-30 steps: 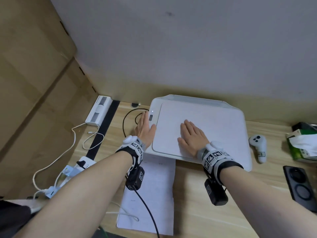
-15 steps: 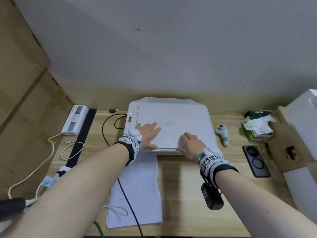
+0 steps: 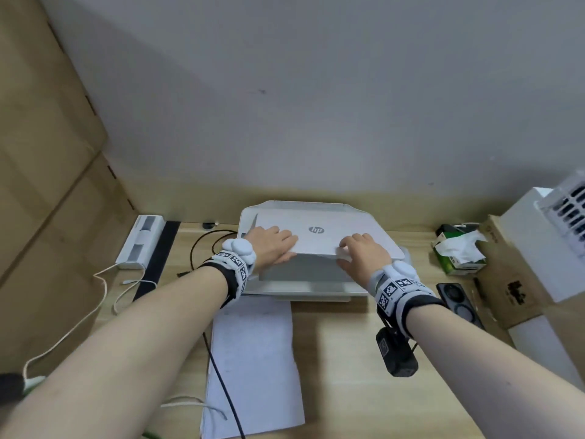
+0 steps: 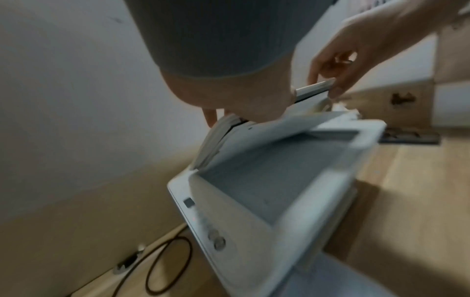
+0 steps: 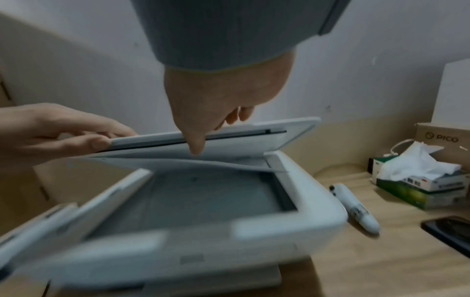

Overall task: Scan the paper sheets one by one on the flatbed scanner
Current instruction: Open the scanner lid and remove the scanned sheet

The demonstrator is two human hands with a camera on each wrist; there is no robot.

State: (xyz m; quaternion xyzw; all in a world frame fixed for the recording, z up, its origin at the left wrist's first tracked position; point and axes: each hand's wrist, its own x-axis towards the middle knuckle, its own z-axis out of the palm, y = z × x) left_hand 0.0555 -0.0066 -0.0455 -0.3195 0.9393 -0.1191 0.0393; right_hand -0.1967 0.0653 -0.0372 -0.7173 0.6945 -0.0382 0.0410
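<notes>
The white flatbed scanner (image 3: 300, 289) stands at the back of the wooden desk. Its lid (image 3: 319, 229) is tilted up at the front. My left hand (image 3: 278, 245) grips the lid's front edge on the left, fingers on top and thumb beneath. My right hand (image 3: 354, 251) grips the same edge further right. In the right wrist view a thin white sheet (image 5: 190, 161) hangs just under the lid (image 5: 254, 128), above the grey glass (image 5: 193, 197). A stack of paper sheets (image 3: 253, 359) lies on the desk in front of the scanner.
A white controller (image 5: 356, 209) lies right of the scanner. Beyond it are a tissue box (image 3: 459, 251), a black phone (image 3: 459, 299) and a cardboard box (image 3: 506, 280). A power strip (image 3: 139, 242) and cables (image 3: 202, 245) lie to the left. A wall stands close behind.
Both hands slid from lying flat on the closed lid to its front edge and raised it, uncovering the glass. The head view has pulled back.
</notes>
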